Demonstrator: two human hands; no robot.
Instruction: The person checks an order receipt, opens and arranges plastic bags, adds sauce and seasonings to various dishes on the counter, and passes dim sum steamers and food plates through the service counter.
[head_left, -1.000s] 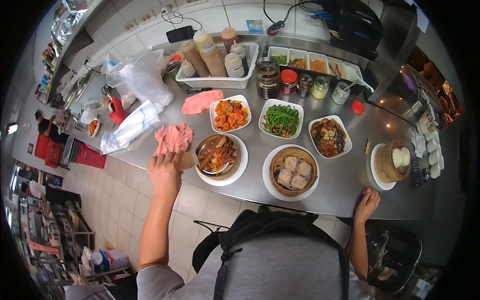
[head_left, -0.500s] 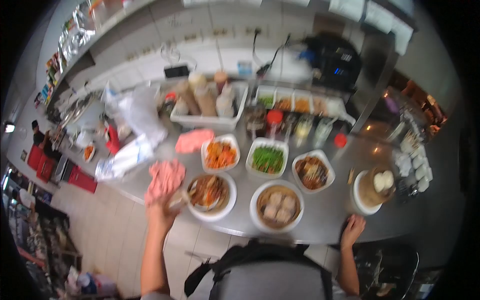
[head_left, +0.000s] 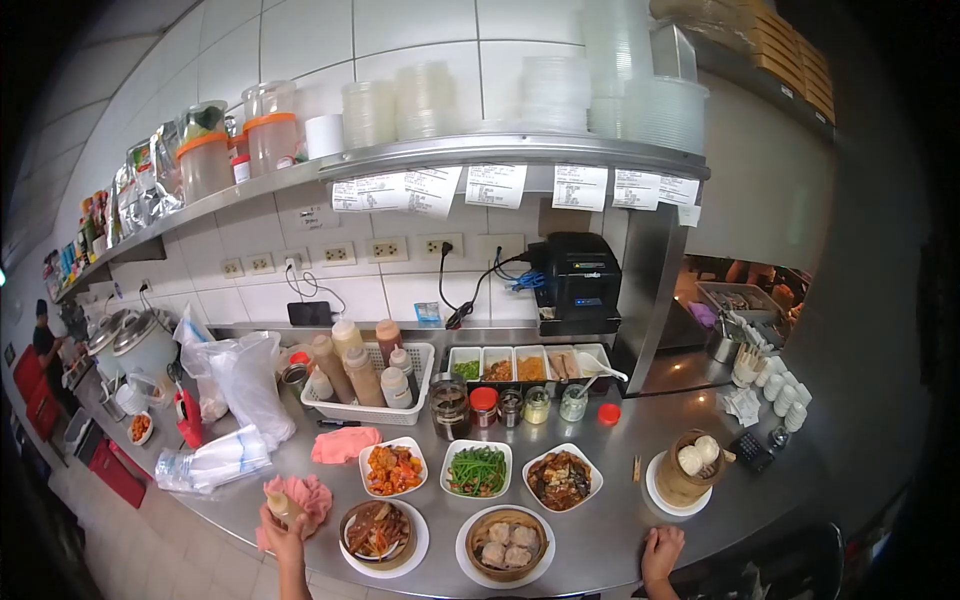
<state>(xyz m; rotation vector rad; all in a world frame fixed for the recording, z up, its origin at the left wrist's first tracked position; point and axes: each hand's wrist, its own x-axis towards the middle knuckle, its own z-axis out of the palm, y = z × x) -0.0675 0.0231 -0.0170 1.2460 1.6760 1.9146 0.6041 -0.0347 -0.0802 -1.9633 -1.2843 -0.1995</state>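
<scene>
My left hand [head_left: 284,541] is closed around a small pale squeeze bottle [head_left: 284,506], held over a crumpled pink cloth [head_left: 312,497] at the counter's front edge. Just right of it, a bamboo steamer [head_left: 408,549] with a dish of saucy shredded food stands on a white plate. A second steamer [head_left: 547,546] holds several dumplings. My right hand [head_left: 662,554] rests with curled fingers at the counter edge, seemingly holding nothing. Nearest to it is a steamer [head_left: 684,486] with white buns on a white plate [head_left: 656,497].
Three square white bowls of food, including greens [head_left: 479,471], stand behind the steamers. Further back are a basket of sauce bottles [head_left: 420,395], jars [head_left: 451,410], a topping tray [head_left: 470,374] and a black printer [head_left: 580,285]. Plastic bags [head_left: 243,385] lie left; a shelf [head_left: 480,150] hangs above.
The head view has tilted upward, bringing the shelf and paper slips into sight. My left hand now holds the bottle more upright, further from the saucy dish. My right hand stays at the edge.
</scene>
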